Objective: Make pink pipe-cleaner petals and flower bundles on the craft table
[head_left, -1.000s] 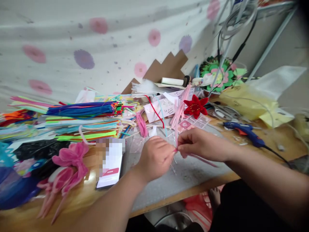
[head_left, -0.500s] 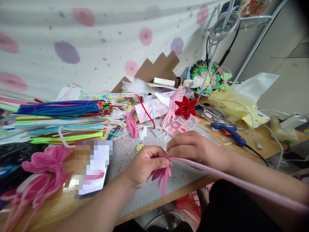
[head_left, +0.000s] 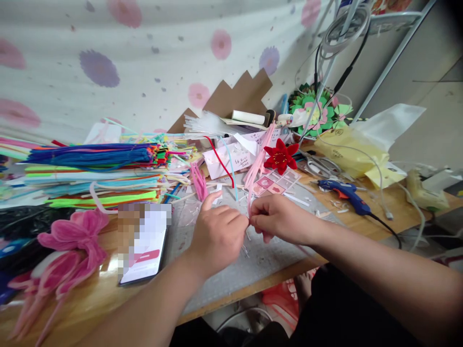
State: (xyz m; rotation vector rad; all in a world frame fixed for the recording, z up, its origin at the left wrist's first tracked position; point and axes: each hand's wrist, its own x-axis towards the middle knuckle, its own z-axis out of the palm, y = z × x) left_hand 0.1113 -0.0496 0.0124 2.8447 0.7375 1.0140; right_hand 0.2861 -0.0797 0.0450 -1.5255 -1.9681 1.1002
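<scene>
My left hand is closed over the grey mat, its thumb raised and its other fingers curled. The pink piece it pinched earlier is now hidden behind those fingers. My right hand is closed in a pinch, fingertips meeting those of the left. From between the hands a thin pink pipe cleaner rises; a blurred pale pink length trails below my right wrist. Just beyond the hands lie a red pipe-cleaner flower and a small pink-and-white palette.
Bundles of coloured pipe cleaners are stacked at the left. Below them are a phone and a pink fuzzy flower. A blue glue gun with its cord lies at the right, near a yellow bag.
My left hand has turned over, hiding the pink loops seen earlier. My right hand has closed beside it. The long pink strand that crossed my right forearm no longer lies there.
</scene>
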